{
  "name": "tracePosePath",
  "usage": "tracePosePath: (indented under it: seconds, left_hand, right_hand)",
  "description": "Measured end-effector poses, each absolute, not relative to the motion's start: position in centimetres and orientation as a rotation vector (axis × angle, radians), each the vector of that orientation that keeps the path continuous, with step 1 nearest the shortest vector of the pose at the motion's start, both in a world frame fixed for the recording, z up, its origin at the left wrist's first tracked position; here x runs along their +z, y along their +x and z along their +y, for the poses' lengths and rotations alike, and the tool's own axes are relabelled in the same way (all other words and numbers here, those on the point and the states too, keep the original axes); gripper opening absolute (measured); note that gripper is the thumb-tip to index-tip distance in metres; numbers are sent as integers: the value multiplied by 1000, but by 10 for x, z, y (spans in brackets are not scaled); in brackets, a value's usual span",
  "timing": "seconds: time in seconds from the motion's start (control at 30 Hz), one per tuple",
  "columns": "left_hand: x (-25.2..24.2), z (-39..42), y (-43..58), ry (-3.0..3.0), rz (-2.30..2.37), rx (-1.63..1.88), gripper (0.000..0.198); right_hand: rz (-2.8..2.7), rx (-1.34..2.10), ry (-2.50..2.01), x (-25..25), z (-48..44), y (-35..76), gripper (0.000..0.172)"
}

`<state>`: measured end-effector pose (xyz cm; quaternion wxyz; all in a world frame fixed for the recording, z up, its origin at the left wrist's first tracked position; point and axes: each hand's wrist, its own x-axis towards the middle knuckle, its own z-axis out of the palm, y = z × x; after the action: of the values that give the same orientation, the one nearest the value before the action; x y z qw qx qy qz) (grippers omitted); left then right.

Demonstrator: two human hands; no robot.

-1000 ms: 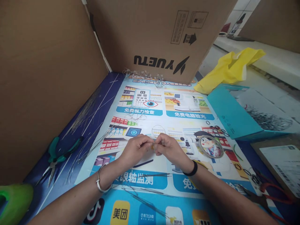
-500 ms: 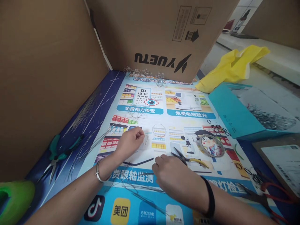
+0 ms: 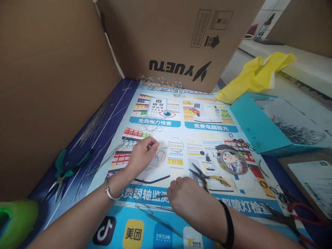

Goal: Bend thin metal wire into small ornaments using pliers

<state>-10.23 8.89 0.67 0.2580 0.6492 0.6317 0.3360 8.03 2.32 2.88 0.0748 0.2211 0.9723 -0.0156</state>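
My left hand is over the middle of the printed sheet, thumb and fingers pinched together. From its fingertips hangs a thin wire bent into a small loop. Lower and to the right, my right hand is closed with the knuckles up; its fingertips are hidden, so what it grips cannot be made out. Just beyond it lie long-nose pliers with yellow handles. More loose wires lie on the sheet below the hands. A wire ring rests between the hands and the far pictures.
Teal-handled pliers and a green tape roll lie at left. A clear tape roll, black rings and red-handled pliers are at right. Behind them stands a blue box of wire pieces. Cardboard walls the back.
My left hand has turned slightly, and the wire loop at its fingertips shows larger. My right hand has shifted slightly down, uncovering more of the yellow-handled pliers.
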Motion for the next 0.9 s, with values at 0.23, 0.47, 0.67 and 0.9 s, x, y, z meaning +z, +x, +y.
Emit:
tracePosePath:
  seconds: [0.23, 0.47, 0.67, 0.9]
  left_hand:
    - [6, 87, -99, 1551, 1622, 1036, 18]
    - [6, 86, -98, 1503, 1600, 1085, 17]
    - [8, 86, -97, 1475, 1589, 1092, 18]
    - [7, 84, -96, 1479, 1503, 1087, 18]
  right_hand:
    - [2936, -288, 698, 39, 37, 91, 6]
    - [2805, -116, 797, 40, 25, 83, 14]
    - [2742, -72, 816, 28, 16, 71, 11]
    - [2909, -134, 738, 42, 29, 85, 14]
